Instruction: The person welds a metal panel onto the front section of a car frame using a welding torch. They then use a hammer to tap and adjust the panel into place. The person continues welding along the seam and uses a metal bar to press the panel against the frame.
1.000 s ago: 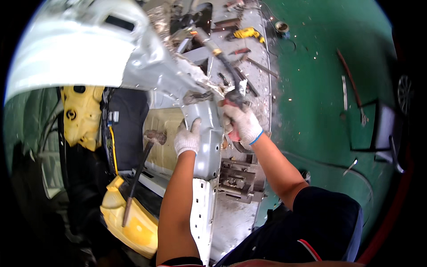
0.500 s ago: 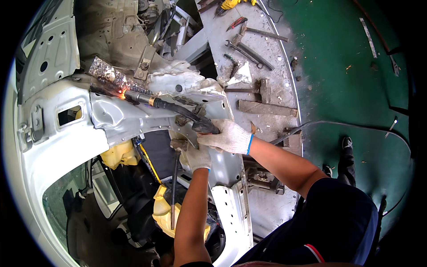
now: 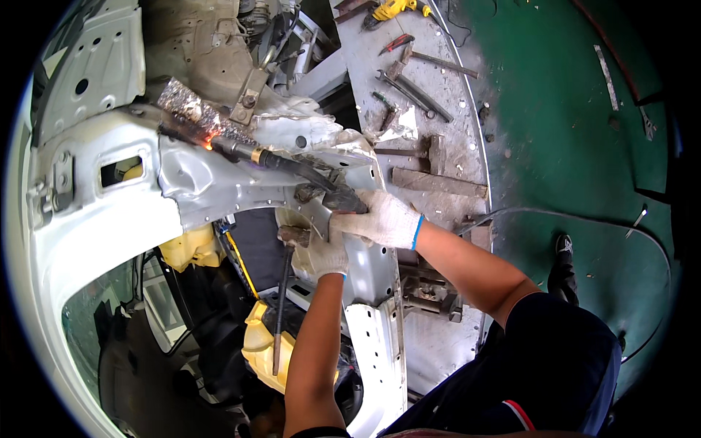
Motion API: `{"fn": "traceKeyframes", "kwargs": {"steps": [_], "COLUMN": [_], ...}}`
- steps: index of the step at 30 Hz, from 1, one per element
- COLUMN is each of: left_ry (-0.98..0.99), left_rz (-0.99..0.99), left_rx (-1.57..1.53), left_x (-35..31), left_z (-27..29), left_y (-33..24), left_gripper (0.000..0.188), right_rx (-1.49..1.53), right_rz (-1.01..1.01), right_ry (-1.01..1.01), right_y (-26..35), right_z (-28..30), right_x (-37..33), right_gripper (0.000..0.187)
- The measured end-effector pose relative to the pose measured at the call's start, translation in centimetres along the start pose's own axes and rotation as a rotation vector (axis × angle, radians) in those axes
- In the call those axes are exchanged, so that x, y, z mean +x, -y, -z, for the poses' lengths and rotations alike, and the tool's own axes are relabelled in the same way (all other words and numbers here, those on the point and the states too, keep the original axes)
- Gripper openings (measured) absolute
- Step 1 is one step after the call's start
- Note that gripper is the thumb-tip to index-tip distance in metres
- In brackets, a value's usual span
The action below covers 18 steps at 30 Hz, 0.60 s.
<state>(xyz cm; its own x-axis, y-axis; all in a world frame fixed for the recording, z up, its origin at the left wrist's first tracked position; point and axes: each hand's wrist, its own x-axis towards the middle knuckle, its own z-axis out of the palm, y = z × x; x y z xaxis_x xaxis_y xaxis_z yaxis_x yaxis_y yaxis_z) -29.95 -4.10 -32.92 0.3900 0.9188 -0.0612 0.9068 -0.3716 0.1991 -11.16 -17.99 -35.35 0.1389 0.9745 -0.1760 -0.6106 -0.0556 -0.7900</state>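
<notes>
My right hand, in a white knit glove with a blue cuff, is closed round the black handle of a welding torch. The torch nozzle points left, with an orange glow at its tip beside a rough, speckled metal strip on the pale car body panel. Just below sits my left hand, gloved too and touching the right. It is closed at the head of a hammer, whose long handle hangs down over the engine bay; its fingers are partly hidden.
On a grey metal platform to the right lie several hammers, a wrench, a red-handled tool and a yellow power tool. The torch cable trails over the green floor. Yellow plastic parts sit in the car's opening.
The view has shifted slightly, so the car and torch appear a little further right. Both hands keep their holds, and the glow at the torch tip continues.
</notes>
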Motion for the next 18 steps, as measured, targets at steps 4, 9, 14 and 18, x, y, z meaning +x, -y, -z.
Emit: {"fn": "traceKeyframes", "kwargs": {"steps": [4,9,14,18], "left_ry": [-0.072,-0.031,0.020,-0.005], "left_rz": [-0.038,0.044,0.049,0.051], "left_rx": [0.042,0.018,0.080,0.008], "left_x": [1.0,0.6,1.2,1.3], "left_z": [-0.3,1.0,1.0,0.4], "left_y": [3.6,1.7,0.9,0.7], "left_gripper": [0.075,0.080,0.082,0.081], "right_rx": [0.106,0.173,0.180,0.238], "right_rz": [0.040,0.086,0.061,0.158], "right_ry": [0.007,-0.040,-0.140,-0.166], "right_y": [-1.3,-3.4,-1.7,-1.3], "right_z": [-1.2,-2.3,-3.1,-2.9], "right_x": [1.0,2.7,1.4,0.5], "right_gripper": [0.038,0.035,0.026,0.027]}}
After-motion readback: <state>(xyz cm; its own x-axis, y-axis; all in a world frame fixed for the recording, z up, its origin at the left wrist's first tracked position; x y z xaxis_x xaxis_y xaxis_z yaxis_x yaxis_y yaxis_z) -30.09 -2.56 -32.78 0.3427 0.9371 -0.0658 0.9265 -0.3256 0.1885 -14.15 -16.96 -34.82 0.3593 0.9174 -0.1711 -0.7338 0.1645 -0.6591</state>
